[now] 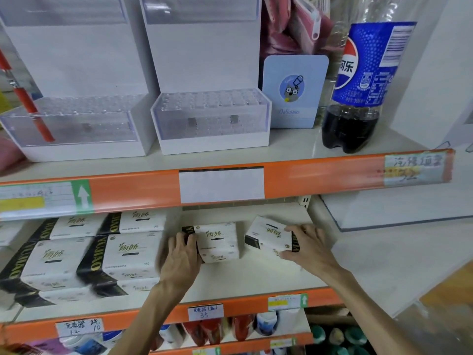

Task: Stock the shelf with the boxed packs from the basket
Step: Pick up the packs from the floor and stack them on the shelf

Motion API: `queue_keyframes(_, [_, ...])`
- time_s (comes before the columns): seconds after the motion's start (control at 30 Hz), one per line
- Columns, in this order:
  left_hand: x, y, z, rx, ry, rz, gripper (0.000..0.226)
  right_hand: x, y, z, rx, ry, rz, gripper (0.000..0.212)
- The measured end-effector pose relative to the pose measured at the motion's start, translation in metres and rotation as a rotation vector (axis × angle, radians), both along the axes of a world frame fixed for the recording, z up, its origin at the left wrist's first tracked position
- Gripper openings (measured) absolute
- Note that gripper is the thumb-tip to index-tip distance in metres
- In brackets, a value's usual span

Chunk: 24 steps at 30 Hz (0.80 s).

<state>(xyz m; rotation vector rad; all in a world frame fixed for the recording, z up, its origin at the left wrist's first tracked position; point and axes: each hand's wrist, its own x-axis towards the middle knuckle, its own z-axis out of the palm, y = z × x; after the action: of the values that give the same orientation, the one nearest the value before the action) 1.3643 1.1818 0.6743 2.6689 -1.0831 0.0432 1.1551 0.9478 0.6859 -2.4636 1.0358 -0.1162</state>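
Left hand grip clamped on white black-ended pack, right hand grip clamped on tilted pack

I see my two bare forearms, with no sleeves, watch or bracelet showing on them. My left hand and right hand wear no gloves, and I see no rings on the fingers that show.
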Motion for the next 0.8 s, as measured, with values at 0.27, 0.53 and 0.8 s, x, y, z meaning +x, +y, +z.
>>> queue_keyframes(0.27, [0.004,0.000,-0.003,0.005,-0.008,-0.002,0.046,-0.001,-0.010,-0.006,0.000,-0.056,0.048,0.065])
queue_keyframes(0.53, [0.012,-0.006,-0.008,0.028,-0.022,0.029,0.047,0.009,-0.010,0.012,-0.129,0.144,-0.031,0.078])
queue_keyframes(0.8, [0.014,-0.004,-0.012,0.066,-0.063,0.024,0.049,0.032,0.017,0.005,-0.411,0.176,0.244,0.039])
